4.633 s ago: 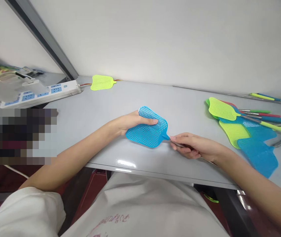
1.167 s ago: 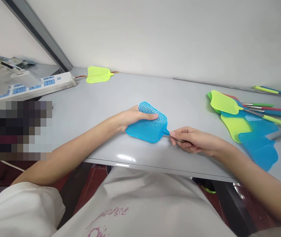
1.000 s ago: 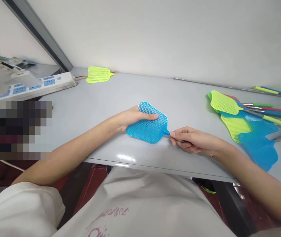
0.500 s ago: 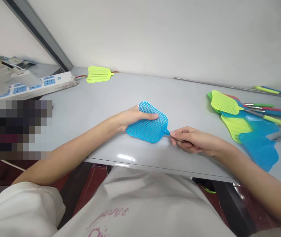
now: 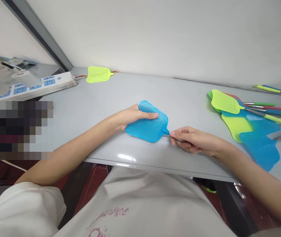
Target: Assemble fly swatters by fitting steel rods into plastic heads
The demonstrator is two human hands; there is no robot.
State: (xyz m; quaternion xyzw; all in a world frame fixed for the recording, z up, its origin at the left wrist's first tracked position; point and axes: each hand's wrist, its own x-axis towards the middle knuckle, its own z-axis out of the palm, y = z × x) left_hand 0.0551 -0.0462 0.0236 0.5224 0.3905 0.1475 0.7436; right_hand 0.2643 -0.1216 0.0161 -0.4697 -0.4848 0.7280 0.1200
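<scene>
A blue fly swatter (image 5: 152, 130) with a perforated head is held over the front middle of the grey table. My left hand (image 5: 136, 116) grips the head from the left, thumb lying across its upper face and the other fingers hidden beneath. Just right of the blue neck, my right hand (image 5: 187, 140) is closed around the swatter's thin metal shaft, pinching it between thumb and fingers. Most of that shaft is covered by the right hand. The head is tilted, its neck pointing right toward the right hand.
On the right lies a pile of fly swatters, with a yellow swatter (image 5: 225, 102) on top and a blue swatter head (image 5: 261, 149) nearer me. A long metal rod (image 5: 204, 83) lies along the wall. Far left are a yellow swatter head (image 5: 98, 74) and a power strip (image 5: 48, 86).
Almost nothing differs. Both hands keep the same hold on the blue fly swatter, and the view has shifted very slightly.
</scene>
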